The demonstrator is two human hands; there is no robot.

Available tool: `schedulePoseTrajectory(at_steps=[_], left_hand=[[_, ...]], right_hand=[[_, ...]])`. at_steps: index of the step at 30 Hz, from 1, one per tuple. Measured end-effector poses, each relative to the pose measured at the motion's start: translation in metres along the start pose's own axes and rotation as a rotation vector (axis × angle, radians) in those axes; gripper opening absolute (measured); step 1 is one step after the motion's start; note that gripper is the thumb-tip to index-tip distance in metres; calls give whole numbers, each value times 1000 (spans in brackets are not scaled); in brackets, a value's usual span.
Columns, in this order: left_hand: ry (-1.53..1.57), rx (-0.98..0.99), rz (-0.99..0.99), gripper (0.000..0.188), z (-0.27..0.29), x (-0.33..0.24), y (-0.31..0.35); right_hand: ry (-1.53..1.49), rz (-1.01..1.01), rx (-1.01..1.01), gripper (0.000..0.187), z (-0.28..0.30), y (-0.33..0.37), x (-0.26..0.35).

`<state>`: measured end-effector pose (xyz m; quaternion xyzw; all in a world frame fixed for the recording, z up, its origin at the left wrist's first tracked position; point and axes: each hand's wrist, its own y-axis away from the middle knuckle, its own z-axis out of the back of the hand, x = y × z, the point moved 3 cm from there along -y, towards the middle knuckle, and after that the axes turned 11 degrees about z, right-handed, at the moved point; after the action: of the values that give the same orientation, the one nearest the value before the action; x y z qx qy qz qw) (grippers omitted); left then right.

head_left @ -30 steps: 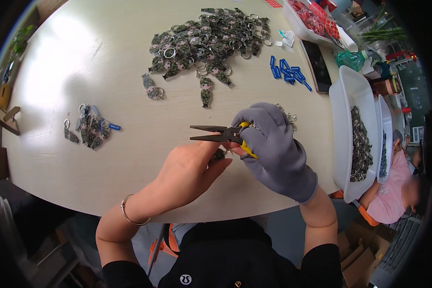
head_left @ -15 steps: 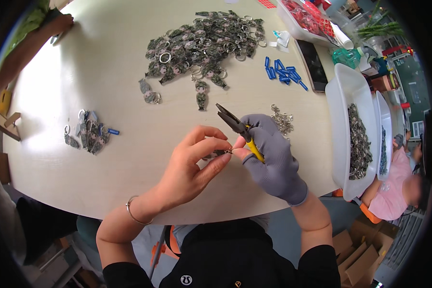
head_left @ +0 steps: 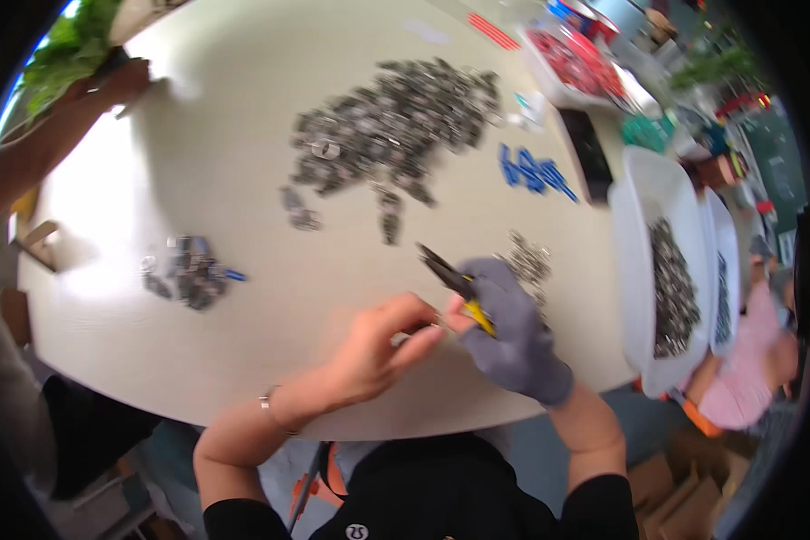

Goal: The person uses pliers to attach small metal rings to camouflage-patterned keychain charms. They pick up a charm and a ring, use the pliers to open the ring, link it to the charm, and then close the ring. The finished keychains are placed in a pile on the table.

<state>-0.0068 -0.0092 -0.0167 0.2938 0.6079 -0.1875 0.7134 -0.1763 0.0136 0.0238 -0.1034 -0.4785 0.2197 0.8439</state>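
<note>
My bare left hand [head_left: 382, 346] is closed in a pinch near the table's front edge. It holds a small camouflage figure keychain [head_left: 401, 338], mostly hidden by the fingers and blurred. Close on its right, my right hand [head_left: 517, 328], in a grey glove with bare fingertips, grips pliers [head_left: 450, 273] with dark jaws and yellow handles. The jaws point up and left, away from the keychain. The right thumb and fingertip come near the left fingertips; whether they touch a small part there I cannot tell. Small metal clasps or rings [head_left: 526, 258] lie just beyond the glove.
A large pile of camouflage keychains [head_left: 396, 121] lies farther back, a smaller group [head_left: 198, 274] at left. Blue tags [head_left: 535, 171], a phone [head_left: 585, 153] and white bins [head_left: 637, 270] line the right side. Another person's hand [head_left: 128, 83] rests at the far left.
The whole view has shifted, so table things appear lower, and it is blurred. My left fingers are curled in more tightly, and a slight gap shows between the two hands.
</note>
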Motion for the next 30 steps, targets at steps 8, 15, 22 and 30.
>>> schedulePoseTrajectory(at_steps=[8, 15, 22, 30], left_hand=[[106, 73, 15, 22, 0, -2, -2], [45, 41, -140, 16, 5, -7, 5], [-135, -67, -295, 11, 8, -4, -2], [-132, -79, -101, 10, 8, 4, -6]], right_hand=[[-21, -39, 24, 9, -3, 0, 1], [-5, -12, 29, 9, -8, -1, 11], [-29, -50, 72, 9, -6, -6, 2], [289, -242, -246, 8, 46, -32, -89]])
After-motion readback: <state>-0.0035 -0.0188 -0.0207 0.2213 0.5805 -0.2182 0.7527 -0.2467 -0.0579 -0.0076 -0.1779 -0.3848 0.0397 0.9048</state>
